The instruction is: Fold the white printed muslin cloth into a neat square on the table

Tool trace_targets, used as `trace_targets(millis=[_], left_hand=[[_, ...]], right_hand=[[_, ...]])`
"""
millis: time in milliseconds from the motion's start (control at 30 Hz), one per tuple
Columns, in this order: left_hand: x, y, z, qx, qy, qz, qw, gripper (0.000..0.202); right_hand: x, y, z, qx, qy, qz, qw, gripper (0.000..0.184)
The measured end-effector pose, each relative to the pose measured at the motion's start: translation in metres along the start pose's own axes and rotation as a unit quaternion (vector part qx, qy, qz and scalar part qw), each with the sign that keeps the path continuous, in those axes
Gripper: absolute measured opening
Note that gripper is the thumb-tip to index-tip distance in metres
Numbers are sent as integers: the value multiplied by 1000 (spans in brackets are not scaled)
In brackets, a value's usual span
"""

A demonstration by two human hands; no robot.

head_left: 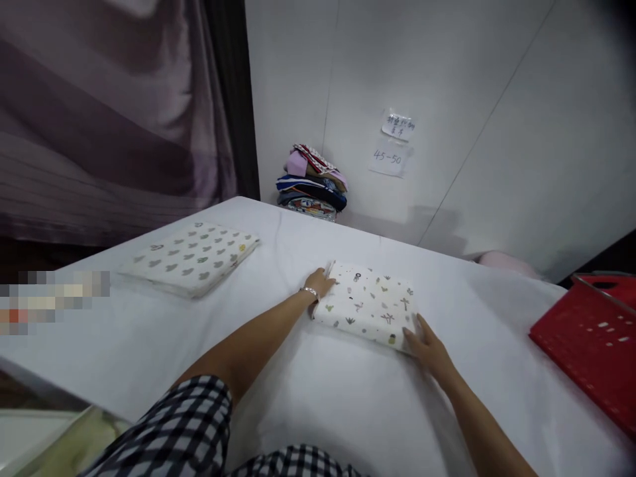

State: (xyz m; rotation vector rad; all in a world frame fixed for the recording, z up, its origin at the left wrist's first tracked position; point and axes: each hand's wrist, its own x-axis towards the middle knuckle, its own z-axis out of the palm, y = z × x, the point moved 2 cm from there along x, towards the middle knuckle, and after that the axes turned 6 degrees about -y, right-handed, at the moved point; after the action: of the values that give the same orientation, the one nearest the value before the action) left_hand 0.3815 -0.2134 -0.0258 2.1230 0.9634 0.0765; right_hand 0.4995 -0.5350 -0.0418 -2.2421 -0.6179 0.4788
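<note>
A flat, neatly folded cloth [368, 305], cream white with small prints of palms, plants and animals, lies on the white table in front of me. My left hand [320, 285], with a bracelet at the wrist, grips its left edge, fingers on top. At the near right corner, my right hand [427, 344] grips the cloth's right edge, thumb on the top face and a finger along the side. The undersides of both hands are hidden. Farther left lies a second folded cloth [193, 255] with a grey-green cloud-like print.
The white table [278, 424] reaches toward a wall. A stack of folded fabrics [313, 185] sits beyond its far edge. On the right stands a red plastic basket [591, 344]. Paper signs [392, 156] hang on the wall, and a purplish curtain [114, 119] hangs at left.
</note>
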Motion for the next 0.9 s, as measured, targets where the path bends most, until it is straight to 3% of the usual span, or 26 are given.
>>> trace_targets(millis=[100,167,233,300,367,433,533,667,767,900], left_hand=[[-20,3,9,-27,6,-25,999,56],[-42,5,22,-51,-1,-35,998,52],[-70,4,41,-101,-52,-33,993,49],[-97,2,61,-201,-162,-24,966,46],[-113,-2,69,-264,-192,-27,945,35],[-115,-5,67,-283,-144,-24,948,23],[-104,-6,50,-248,-27,26,968,13],[-91,2,29,-139,107,129,976,15],[-89,6,25,-83,92,155,980,10],[-87,7,27,-39,46,136,989,19]], right_hand=[[-8,14,-3,36,24,-45,998,78],[6,28,-23,85,35,-24,995,79],[24,41,-54,84,111,0,990,71],[35,47,-81,20,195,24,980,62],[33,37,-88,-36,223,-25,974,55],[18,14,-70,-29,189,-108,975,48],[-17,-29,-15,-12,46,-180,983,36],[-52,-74,41,-130,-50,-273,952,27],[-57,-86,54,-236,-53,-270,932,25],[-56,-88,59,-328,-37,-248,911,21]])
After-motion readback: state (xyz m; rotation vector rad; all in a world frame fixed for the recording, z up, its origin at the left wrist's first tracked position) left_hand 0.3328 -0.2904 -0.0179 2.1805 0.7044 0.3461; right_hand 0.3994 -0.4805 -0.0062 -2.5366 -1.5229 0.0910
